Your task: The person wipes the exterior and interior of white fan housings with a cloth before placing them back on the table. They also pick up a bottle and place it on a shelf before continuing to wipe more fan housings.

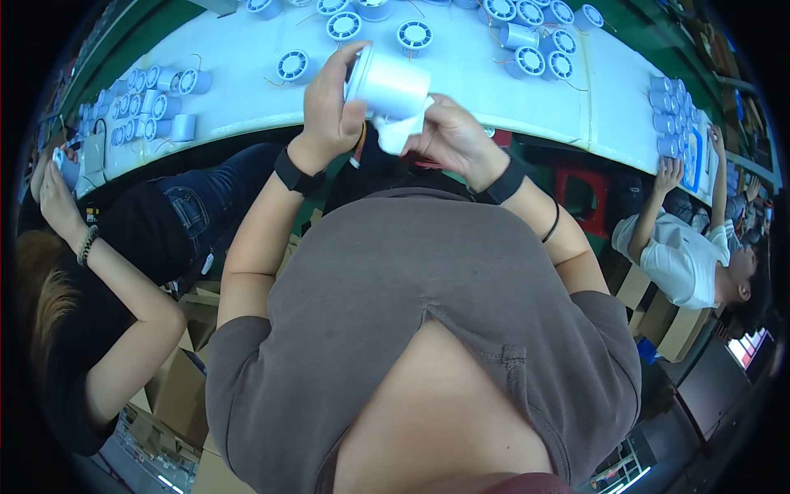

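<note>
My left hand (327, 111) is wrapped round the flanged end of a white cylindrical fan housing (395, 85), which lies on its side in the air above the table's near edge. Its open or closed ends face away from view. Pinched in my right hand (457, 138) is a crumpled white cloth (401, 132), pressed against the lower right of the housing. Part of the cloth hangs down below it. Both wrists carry dark bands.
Similar round-grilled fan units with thin wires stand on the long white table (510, 103), including a left cluster (160, 105) and a right cluster (535, 41). A person in black (123, 272) works at left, another in white (679, 247) at right. Cardboard boxes (177, 395) and a red stool (580, 198) are nearby.
</note>
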A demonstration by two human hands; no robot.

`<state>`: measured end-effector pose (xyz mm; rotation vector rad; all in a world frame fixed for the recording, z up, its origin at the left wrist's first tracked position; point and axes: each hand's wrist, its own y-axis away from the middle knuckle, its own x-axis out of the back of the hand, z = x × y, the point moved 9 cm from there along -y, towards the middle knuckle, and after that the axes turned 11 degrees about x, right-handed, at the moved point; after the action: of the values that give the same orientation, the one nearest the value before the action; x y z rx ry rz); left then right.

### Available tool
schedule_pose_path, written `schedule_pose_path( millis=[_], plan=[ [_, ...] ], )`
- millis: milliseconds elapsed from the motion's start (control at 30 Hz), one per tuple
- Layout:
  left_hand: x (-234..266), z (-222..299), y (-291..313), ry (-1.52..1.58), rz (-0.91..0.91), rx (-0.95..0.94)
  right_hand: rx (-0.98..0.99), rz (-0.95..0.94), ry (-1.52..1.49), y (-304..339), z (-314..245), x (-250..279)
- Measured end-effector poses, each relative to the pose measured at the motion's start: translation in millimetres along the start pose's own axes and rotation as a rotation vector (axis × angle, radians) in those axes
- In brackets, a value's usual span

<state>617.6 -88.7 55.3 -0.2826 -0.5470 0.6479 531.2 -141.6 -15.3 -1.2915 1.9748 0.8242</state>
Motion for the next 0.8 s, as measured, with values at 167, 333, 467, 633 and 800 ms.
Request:
schedule_pose_path(
  millis=[167, 333, 467, 633, 800],
  plan=[
    [-29.2, -31.7, 22.5, 0.756, -0.049, 0.623, 0.713, -0.055, 1.581, 3.0, -76.2, -20.6],
    [-28.7, -38.1, 13.4, 0.911, 0.036, 0.736, 0.979, -0.187, 1.762, 12.7, -66.1, -48.1],
    [6.4, -10.9, -0.3, 0.3, 0.09, 0.409, 0.432, -0.107, 1.228, -3.1, -66.1, -13.6],
    [-1.7, 6.4, -5.0, -0.151, -0.034, 0.195, 1.051, -0.189, 1.566, 18.0, -78.7, -69.7],
    [-3.4, -8.3, 6.0, -0.028, -0.008, 0.383, 1.021, -0.322, 1.641, -0.1, -58.8, -88.7]
  ],
)
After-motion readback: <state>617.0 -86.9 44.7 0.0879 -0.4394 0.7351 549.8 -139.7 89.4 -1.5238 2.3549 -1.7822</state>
